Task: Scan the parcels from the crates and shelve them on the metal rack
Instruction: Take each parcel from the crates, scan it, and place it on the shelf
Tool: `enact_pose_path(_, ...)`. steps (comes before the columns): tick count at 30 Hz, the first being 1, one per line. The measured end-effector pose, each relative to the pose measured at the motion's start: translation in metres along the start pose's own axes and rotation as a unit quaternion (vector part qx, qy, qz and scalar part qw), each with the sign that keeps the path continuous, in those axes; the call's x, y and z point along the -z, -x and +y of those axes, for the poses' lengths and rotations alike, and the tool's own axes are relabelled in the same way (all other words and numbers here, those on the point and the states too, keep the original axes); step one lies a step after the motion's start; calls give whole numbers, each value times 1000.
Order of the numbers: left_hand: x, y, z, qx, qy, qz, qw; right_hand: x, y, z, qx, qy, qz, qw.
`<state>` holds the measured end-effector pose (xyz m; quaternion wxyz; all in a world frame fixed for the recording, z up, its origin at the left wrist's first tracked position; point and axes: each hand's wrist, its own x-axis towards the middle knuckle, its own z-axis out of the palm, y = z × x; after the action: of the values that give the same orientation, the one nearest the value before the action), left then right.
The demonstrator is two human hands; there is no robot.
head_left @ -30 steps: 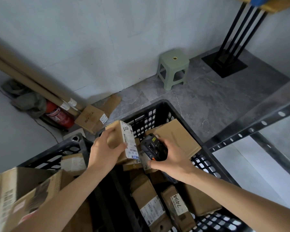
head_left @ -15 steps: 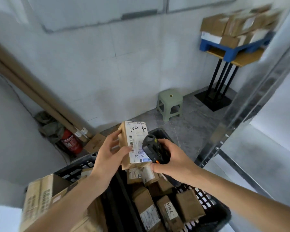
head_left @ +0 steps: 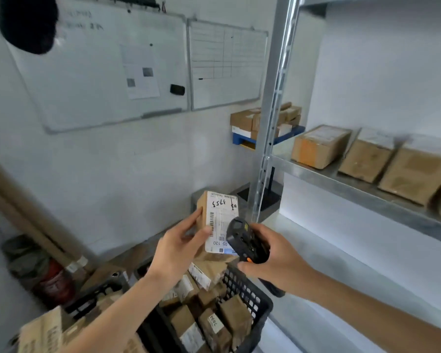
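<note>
The parcel (head_left: pixel 215 220) is a small brown cardboard box with a white shipping label covering its near face; the label carries barcodes, printed lines and black handwritten digits that read upside down. The left hand (head_left: pixel 180 247) grips it by its left side, thumb across the label's lower corner, holding it upright in the air above the black crate (head_left: pixel 250 301). Just right of it the right hand (head_left: pixel 273 256) is curled round a black handheld scanner (head_left: pixel 243 239) with an orange button, its head tilted toward the label.

The crate's far end lies behind the forearms, and its lower part runs off the bottom edge; inside lie many small brown boxes, some with labels, their print too blurred to read. A second crate (head_left: pixel 92 299) at lower left is mostly hidden by cardboard boxes. The label's fine print cannot be read.

On the right stands the metal rack (head_left: pixel 270 138); brown parcels (head_left: pixel 321 146) lie in a row on its shelf, from the left end toward the right edge, the last cut off by the frame. Two whiteboards (head_left: pixel 107 72) hang on the white wall. A blue tray (head_left: pixel 242 138) of boxes sits behind the rack's post, a red fire extinguisher (head_left: pixel 54 278) stands at lower left beside long cardboard tubes (head_left: pixel 23 207)
</note>
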<state>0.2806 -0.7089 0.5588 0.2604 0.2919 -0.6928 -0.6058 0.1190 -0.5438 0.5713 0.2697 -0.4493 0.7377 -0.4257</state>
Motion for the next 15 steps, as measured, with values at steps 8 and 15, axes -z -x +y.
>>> enact_pose_path(8,-76,75,91,-20,-17,-170,985,79,156,-44,-35,42,89,995)
enact_pose_path(15,-195,137,172,-118,-32,-237,964,177,302,-62,-79,104,196,972)
